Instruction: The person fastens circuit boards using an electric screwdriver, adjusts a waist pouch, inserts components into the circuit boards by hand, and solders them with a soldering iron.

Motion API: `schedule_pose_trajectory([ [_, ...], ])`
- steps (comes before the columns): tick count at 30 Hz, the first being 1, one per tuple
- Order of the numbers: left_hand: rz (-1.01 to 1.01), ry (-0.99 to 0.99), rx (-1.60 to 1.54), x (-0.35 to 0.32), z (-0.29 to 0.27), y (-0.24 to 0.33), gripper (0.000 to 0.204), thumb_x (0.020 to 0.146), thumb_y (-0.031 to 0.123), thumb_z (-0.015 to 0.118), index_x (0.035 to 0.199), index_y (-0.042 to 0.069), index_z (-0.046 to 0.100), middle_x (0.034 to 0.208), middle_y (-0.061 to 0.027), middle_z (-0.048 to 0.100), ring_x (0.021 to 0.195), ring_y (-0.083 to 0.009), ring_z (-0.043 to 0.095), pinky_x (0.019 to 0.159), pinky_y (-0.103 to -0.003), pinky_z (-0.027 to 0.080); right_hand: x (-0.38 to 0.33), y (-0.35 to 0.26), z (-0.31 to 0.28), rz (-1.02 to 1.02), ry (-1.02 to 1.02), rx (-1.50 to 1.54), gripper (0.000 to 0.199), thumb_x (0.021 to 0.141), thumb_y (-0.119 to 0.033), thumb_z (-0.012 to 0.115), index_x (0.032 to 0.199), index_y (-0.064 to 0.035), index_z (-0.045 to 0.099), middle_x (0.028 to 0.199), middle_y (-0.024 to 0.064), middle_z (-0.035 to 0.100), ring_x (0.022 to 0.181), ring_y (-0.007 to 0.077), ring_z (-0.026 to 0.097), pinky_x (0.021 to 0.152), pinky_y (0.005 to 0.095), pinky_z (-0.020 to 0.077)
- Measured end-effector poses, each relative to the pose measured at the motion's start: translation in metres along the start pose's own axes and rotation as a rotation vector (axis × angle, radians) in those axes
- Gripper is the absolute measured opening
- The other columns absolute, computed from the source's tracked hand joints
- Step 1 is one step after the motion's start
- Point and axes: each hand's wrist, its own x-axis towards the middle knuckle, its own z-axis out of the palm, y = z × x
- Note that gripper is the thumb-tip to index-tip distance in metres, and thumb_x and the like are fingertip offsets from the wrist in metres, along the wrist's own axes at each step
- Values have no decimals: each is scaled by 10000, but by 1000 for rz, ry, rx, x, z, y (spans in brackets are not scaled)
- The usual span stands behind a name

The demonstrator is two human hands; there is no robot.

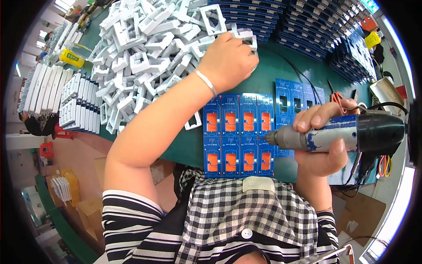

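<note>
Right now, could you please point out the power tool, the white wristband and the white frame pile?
Power tool (337,134): head view, body's middle.
White wristband (206,82): head view, band's outside.
White frame pile (159,42): head view, a frame mid-pile.

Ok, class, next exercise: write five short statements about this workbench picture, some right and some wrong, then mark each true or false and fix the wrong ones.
1. The right hand holds the power tool. True.
2. The left hand also grips the power tool. False: it is at the edge of the heap of white frames.
3. The blue panel shows eight orange patches. True.
4. The heap of white frames is to the right of the blue panel. False: it is up and to the left of it.
5. There is a white band around the left wrist. True.
</note>
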Motion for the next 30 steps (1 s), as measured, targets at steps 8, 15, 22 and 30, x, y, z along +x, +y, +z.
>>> schedule_pose_trajectory([
  [8,-711,-211,-1057,-70,-80,59,107,803,66,663,902,42,695,874,-90,710,770,-216,677,707,-307,534,-7,-12,3,87,23,50,715,762,-389,785,1258,-117,348,816,79,573,726,247,638,685,390,546],
  [15,-620,-203,-794,-124,-88,102,103,758,106,739,856,120,713,837,-22,709,820,-194,656,796,-339,440,-14,-8,8,290,-58,128,710,759,-298,820,1264,-131,350,872,88,598,803,242,642,717,393,561],
  [22,-670,-173,-677,-127,-80,115,167,672,97,782,817,155,723,889,62,683,914,-181,547,878,-336,338,-16,0,8,247,-120,121,655,776,-230,787,1249,-93,355,876,105,623,819,256,658,735,403,569],
  [30,-639,-192,-579,-136,-80,120,161,682,123,772,826,183,731,945,68,679,960,-179,536,892,-359,306,-16,4,11,238,-136,115,660,777,-230,775,1261,-78,353,878,101,626,802,244,662,733,383,568],
])
